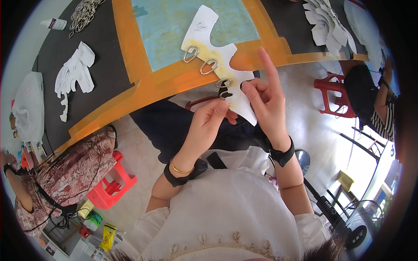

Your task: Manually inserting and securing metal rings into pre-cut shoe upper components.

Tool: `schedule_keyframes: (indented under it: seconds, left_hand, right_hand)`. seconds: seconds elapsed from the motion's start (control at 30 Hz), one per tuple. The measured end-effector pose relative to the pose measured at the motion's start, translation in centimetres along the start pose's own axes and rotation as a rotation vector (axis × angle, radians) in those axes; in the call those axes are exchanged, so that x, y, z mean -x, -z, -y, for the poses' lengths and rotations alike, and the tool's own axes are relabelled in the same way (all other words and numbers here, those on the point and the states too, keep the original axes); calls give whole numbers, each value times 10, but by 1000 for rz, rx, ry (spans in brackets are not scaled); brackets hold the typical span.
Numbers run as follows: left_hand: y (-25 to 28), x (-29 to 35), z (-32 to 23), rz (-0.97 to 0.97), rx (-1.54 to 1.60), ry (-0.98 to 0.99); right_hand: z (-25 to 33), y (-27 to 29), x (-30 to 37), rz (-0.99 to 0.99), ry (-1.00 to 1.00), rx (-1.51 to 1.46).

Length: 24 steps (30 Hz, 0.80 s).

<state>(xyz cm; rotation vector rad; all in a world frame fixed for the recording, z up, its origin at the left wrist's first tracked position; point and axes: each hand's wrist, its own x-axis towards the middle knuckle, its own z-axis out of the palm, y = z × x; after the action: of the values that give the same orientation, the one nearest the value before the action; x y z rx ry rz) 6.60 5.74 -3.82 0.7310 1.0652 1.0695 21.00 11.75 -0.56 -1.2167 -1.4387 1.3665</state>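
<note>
A white cut-out piece (216, 56) with curved notches and yellow stains slants over the table edge toward me. Several oval metal rings (209, 66) sit along its left side. My left hand (209, 122) pinches the lower left edge of the piece, thumb on top, right beside the lowest metal ring. Some of its fingertips are hidden underneath. My right hand (271, 102) grips the lower right edge between thumb and bent fingers, its index finger stretched upward. A small black spot shows at the right thumb's tip.
Orange tape (104, 114) borders the dark table and its blue-green sheet (174, 35). Stacked white cut-outs (76, 69) lie left, more white pieces (326, 26) right. Metal links (85, 15) and a white bottle (54, 23) stand far left. Two people sit nearby, beside red stools (111, 187).
</note>
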Motion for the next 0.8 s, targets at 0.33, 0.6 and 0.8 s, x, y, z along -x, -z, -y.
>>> schedule_keyframes:
  seconds: [0.33,0.6,0.8]
  left_hand:
    - [-6,3,-1,-109,-51,6]
    - [-6,9,1,-143,-146,-132]
    - [-3,9,-1,-118,-200,-177]
  right_hand:
    - [7,13,1,100,-151,-99]
    - [2,13,-9,235,-167,-188]
    - [3,5,-7,131,-133,-280]
